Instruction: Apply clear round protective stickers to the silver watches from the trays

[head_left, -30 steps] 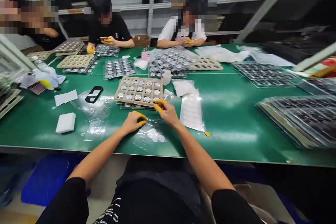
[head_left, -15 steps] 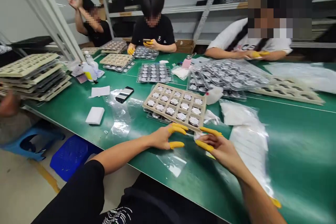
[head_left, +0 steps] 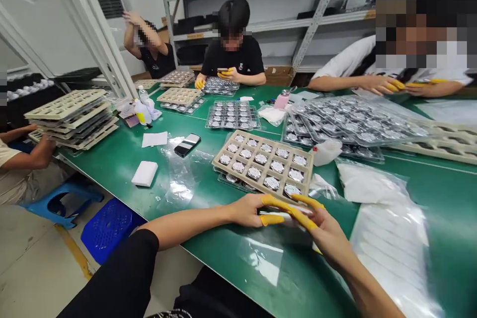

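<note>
My left hand (head_left: 257,211), with yellow finger cots, is closed, its fingers and thumb around a thin, flat silvery-white piece (head_left: 285,215). My right hand (head_left: 316,216), also in yellow cots, meets it from the other side and pinches the same piece. Motion blur and the fingers hide what kind of piece it is. Just beyond my fingers lies a beige tray (head_left: 244,179) with round silvery metal parts (head_left: 261,159) in its compartments, on top of a clear plastic tray. A clear plastic bag (head_left: 266,261) lies on the green table nearer to me.
A phone (head_left: 187,144), a white pad (head_left: 144,174) and stacked trays (head_left: 74,121) are to the left. Filled clear trays (head_left: 346,117) and white packing bags (head_left: 387,238) lie to the right. Several co-workers sit around the table; blue stools (head_left: 108,228) stand below its edge.
My hands have come together, and a flat silvery-white piece now shows between them. The view has swung left, bringing a person beside the left tray stack further into sight.
</note>
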Available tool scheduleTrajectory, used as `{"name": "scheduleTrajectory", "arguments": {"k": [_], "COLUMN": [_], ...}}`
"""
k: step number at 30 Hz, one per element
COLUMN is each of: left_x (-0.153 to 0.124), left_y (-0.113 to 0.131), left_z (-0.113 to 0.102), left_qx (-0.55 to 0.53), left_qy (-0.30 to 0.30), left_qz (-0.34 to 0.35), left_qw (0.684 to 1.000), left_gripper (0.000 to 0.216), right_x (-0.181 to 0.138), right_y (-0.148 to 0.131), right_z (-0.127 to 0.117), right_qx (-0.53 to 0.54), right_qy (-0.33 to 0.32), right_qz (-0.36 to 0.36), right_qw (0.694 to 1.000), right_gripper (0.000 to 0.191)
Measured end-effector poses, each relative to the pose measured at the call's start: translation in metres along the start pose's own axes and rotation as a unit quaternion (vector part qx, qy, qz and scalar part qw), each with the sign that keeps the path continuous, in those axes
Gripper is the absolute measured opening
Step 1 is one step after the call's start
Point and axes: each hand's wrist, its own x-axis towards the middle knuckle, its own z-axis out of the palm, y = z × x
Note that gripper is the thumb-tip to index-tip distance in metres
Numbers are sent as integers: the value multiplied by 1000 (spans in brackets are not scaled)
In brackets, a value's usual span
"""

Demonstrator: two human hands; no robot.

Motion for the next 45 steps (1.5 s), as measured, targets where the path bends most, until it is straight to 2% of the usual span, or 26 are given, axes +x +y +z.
{"name": "scheduleTrajectory", "arguments": {"k": [3, 5, 8, 12, 14, 16, 18, 20, 22, 25, 27, 29, 32, 34, 35, 39, 40, 42, 45], "left_x": [3, 1, -4, -7, -8, -9, -10, -10, -10, -10, -10, -10, -10, -9, -8, -7, -8, -8, -8], "left_y": [-3, -7, -11, -11, -8, -5, -1, 2, 3, 4, 4, 4, 5, 5, 5, 5, 5, 3, -4], "left_z": [3, 3, 2, 1, 1, -1, -3, -5, -6, -7, -6, -6, -6, -6, -6, -9, -9, -10, -10], "left_qx": [-94, -124, -125, -175, -176, -140, -96, -70, -56, -44, -45, -47, -43, -42, -43, -34, -29, -31, -84], "left_qy": [49, 54, 60, 64, 64, 66, 65, 66, 63, 53, 41, 30, 27, 26, 25, 21, 22, 24, 32], "left_qz": [-39, -32, -22, -60, -73, -71, -64, -61, -61, -58, -54, -59, -75, -78, -77, -88, -99, -127, -147], "left_qw": [994, 990, 990, 981, 980, 985, 991, 993, 995, 996, 997, 997, 996, 996, 996, 995, 994, 991, 985], "left_gripper": [35, 30, 29, 30, 28, 24, 20, 18, 18, 21, 24, 26, 26, 25, 24, 23, 22, 22, 26], "right_x": [-8, -14, -20, -25, -29, -32, -33, -27, -6, 54, 103, 146, 185, 196, 198, 193, 187, 168, 120], "right_y": [10, 17, 21, 12, 7, 1, -7, -19, -36, -62, -76, -83, -82, -79, -77, -83, -87, -95, -96], "right_z": [9, 13, 15, 10, 7, 4, 2, 0, -4, -5, 1, 13, 29, 34, 36, 41, 43, 45, 43], "right_qx": [4, -12, -65, -159, -223, -276, -298, -307, -322, -364, -412, -489, -565, -560, -539, -350, -315, -292, -240], "right_qy": [47, 51, 22, -47, -47, -14, 16, 32, 42, 53, 67, 81, 72, 53, 52, 68, 73, 103, 139], "right_qz": [-28, -33, -34, -61, -116, -196, -262, -302, -329, -318, -266, -188, -99, -84, -81, -74, -78, -95, -132], "right_qw": [999, 998, 997, 984, 967, 941, 918, 902, 887, 874, 869, 848, 816, 823, 836, 931, 943, 946, 952], "right_gripper": [67, 57, 41, 32, 36, 29, 16, 19, 18, 14, 19, 24, 28, 27, 26, 17, 16, 18, 30]}}
